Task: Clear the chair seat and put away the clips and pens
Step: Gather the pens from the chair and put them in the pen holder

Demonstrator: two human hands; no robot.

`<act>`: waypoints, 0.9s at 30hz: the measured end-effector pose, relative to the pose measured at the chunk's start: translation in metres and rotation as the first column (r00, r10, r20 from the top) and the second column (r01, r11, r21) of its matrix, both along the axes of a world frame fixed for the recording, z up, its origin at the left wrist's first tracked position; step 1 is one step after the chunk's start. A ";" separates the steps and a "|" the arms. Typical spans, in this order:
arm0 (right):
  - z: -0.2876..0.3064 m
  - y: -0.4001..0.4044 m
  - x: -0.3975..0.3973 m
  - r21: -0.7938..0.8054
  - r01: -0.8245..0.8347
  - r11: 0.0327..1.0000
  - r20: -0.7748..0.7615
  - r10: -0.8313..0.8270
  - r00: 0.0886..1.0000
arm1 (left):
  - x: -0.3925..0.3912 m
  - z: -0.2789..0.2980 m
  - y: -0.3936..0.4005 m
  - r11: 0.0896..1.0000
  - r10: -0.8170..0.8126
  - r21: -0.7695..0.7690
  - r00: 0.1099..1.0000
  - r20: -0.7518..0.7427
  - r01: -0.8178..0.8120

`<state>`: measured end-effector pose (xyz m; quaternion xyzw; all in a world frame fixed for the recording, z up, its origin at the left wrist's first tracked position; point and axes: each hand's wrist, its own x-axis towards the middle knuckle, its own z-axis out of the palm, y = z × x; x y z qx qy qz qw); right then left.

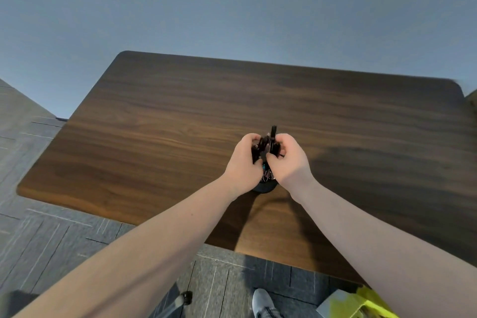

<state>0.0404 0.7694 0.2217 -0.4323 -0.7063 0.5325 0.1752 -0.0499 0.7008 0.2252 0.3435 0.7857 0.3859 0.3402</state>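
A dark round holder [264, 186] stands on the wooden table [154, 137], placed under both hands so that released items fall in. A bundle of black clips and pens [267, 146] is clasped from both sides, left hand [244, 162] and right hand [289, 160] curled closed around it. One pen's [273, 131] long axis points away, toward the table's far edge.

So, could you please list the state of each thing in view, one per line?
left hand: closed around the black clips
right hand: closed around the same bunch
black clips: bunched, held above the holder
dark holder: upright on the table, clips inside
wooden table: bare apart from the holder
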 end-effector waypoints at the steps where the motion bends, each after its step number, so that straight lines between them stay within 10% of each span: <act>1: 0.000 0.000 0.001 0.009 0.001 1.000 0.007 -0.001 1.000 | 0.000 0.000 0.000 1.000 -0.006 -0.013 1.000 -0.011 0.006; 27: 0.072 -0.177 0.028 0.571 -0.487 0.661 0.398 0.296 0.868 | 0.013 0.072 -0.257 0.961 -0.006 -0.259 0.923 -0.384 -0.102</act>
